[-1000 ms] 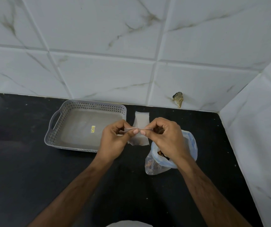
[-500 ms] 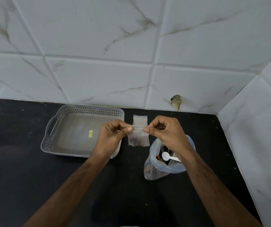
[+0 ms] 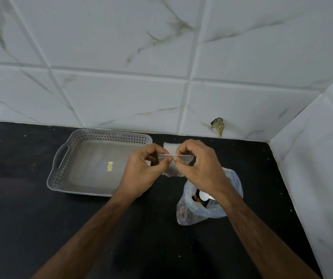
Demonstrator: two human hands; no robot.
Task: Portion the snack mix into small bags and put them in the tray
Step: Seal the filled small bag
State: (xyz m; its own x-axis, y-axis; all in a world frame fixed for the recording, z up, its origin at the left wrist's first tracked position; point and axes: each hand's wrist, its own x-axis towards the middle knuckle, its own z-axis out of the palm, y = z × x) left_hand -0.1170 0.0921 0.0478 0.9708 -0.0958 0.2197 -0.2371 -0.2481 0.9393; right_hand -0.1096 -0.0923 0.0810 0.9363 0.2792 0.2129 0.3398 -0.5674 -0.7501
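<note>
- Both hands meet at the centre of the frame: the left hand (image 3: 141,170) and the right hand (image 3: 199,168) each pinch the top strip of a small clear bag (image 3: 171,170) between thumb and forefinger, thumbs nearly touching at the middle of the strip.
- The small bag hangs below the fingers with a little dark snack mix in its bottom; it is held above the counter, just right of the tray.
- Behind the hands, a flat pale stack of bags (image 3: 169,147) lies near the wall.
- Under the right wrist stands the big snack bag (image 3: 191,214), its mouth open, with a white spoon (image 3: 203,195) resting inside on the dark mix.
- The grey tray (image 3: 77,141), perforated around its rim and with a handle at its left end, sits left of centre; a small yellow sticker (image 3: 110,166) marks its floor.
- The black counter (image 3: 30,228) is bare across the lower left and along the right edge.
- White marble wall tiles (image 3: 121,97) fill the top of the frame, meeting a side wall at the right; a chipped hole (image 3: 218,125) shows just above the counter line.
</note>
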